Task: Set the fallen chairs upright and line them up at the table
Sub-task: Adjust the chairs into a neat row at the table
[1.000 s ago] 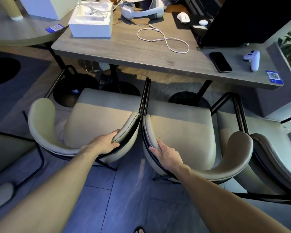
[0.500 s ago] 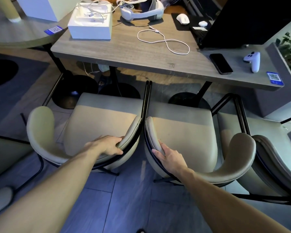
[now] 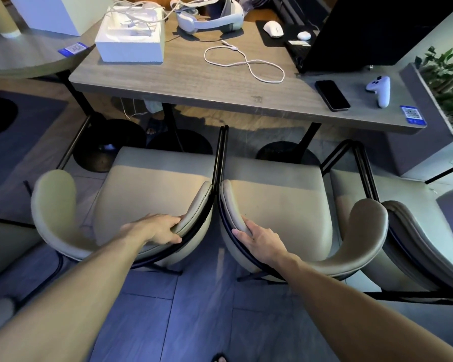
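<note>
Standing upright side by side at centre frame, the left chair (image 3: pixel 152 194) and the middle chair (image 3: pixel 280 205) faced the table (image 3: pixel 194 79), armrests almost touching. The left hand (image 3: pixel 157 228) was curled over the left chair's backrest rim, the right hand (image 3: pixel 259 240) wrapped on the middle chair's rim. Those padded rims over stiff black metal frames looked the sound place to grip; the cushion would give, the frame would not. A third chair (image 3: pixel 403 218) stood at right; a phone (image 3: pixel 332 95) lay at upper right.

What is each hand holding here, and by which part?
Left hand grips the left chair by its backrest's right end; right hand grips the middle chair by its backrest's left end.
</note>
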Motion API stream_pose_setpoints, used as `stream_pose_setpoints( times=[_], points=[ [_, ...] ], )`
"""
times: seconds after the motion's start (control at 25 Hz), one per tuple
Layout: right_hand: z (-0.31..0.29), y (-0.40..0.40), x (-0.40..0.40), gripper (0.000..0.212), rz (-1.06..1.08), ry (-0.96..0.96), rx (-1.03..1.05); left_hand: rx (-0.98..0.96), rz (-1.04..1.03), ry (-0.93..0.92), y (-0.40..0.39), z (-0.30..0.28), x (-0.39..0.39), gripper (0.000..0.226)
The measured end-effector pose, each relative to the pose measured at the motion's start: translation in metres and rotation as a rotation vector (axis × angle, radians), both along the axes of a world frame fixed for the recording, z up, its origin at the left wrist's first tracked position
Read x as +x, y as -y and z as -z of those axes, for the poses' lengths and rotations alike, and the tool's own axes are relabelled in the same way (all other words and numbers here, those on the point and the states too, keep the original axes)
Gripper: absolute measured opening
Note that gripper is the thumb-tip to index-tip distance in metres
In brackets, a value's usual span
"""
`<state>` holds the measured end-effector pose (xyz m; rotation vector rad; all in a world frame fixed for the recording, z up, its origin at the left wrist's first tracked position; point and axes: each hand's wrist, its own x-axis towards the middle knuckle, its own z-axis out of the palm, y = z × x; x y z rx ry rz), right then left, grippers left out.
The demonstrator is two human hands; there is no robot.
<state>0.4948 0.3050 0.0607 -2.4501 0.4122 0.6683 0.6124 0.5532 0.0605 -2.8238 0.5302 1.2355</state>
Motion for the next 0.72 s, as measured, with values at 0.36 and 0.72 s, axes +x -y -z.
stream_pose_setpoints(
  times=[0.36,0.72],
  points=[
    [0.001,-0.001,-0.002,0.064,0.044,0.001,0.003,-0.010,-0.121,-0.017,0.004,0.011,0.003,0.078],
    [0.003,-0.001,-0.008,0.066,0.057,-0.008,-0.008,-0.007,-0.128,0.033,0.009,0.016,-0.002,0.068]
  ],
)
